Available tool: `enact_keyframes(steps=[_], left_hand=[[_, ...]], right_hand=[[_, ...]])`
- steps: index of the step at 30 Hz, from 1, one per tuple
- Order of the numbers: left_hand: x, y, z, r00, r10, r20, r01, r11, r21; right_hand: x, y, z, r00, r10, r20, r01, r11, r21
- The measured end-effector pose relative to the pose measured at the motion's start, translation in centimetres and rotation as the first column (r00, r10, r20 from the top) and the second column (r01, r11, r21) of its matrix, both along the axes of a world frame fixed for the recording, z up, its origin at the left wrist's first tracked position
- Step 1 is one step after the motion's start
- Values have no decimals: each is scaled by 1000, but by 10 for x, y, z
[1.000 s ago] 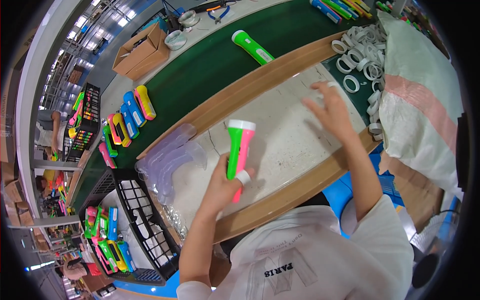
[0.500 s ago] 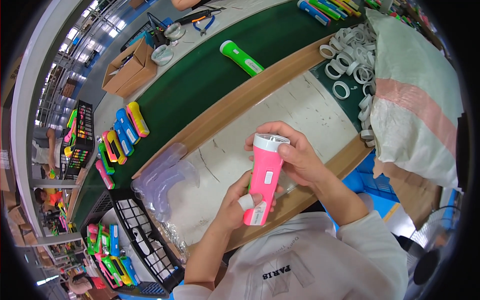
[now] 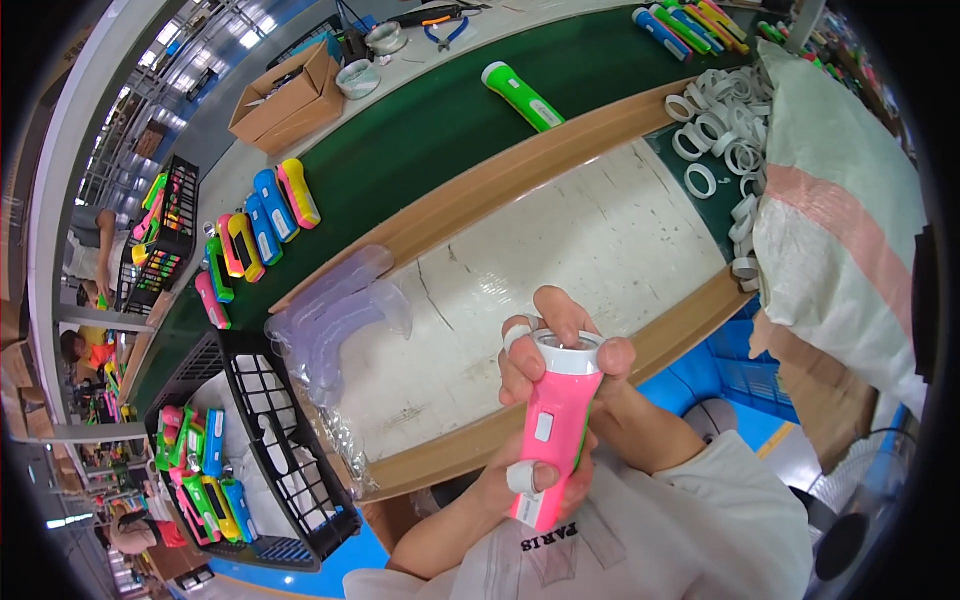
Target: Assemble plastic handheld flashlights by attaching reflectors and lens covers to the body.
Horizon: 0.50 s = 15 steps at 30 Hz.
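Note:
A pink flashlight [image 3: 560,410] with a white switch and a white head ring stands tilted in front of my chest, its lens end upward. My left hand [image 3: 497,487] is wrapped round its lower body; white tape circles the thumb. At the top, my right hand [image 3: 560,312] grips the white head ring [image 3: 568,357] between fingers and thumb, with one fingertip over the lens. White tape also wraps a finger of that hand. A strip of green shows along the flashlight's far side. My fingers partly hide the lens.
Beyond the pale worktop [image 3: 480,320] with cardboard edging runs a green belt [image 3: 400,180] carrying a green flashlight [image 3: 522,97] and several colourful ones. White rings [image 3: 701,181] lie by a woven sack [image 3: 840,220]. Lilac translucent plastic [image 3: 335,320] and a black crate [image 3: 285,450] are at left.
The flashlight and both hands have come lower and closer to my chest. My right hand has shifted its fingers round the head, with one now over the lens. The view has shifted slightly.

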State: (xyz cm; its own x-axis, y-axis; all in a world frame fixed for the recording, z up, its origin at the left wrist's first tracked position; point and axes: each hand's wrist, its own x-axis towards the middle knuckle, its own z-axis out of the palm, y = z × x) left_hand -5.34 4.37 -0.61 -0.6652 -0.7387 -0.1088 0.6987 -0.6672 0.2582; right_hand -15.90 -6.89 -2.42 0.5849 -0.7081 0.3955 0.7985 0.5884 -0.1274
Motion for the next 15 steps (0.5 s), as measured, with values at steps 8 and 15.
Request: enact_keyframes(steps=[8, 15], left_hand=[[12, -30, -11, 166, 530, 831, 165, 816, -554], [31, -87, -15, 284, 348, 893, 74, 921, -382]], right_hand=[[-16, -5, -1, 732, -322, -601, 292, 944, -152], [-54, -57, -3, 288, -435, -853, 187, 899, -395]])
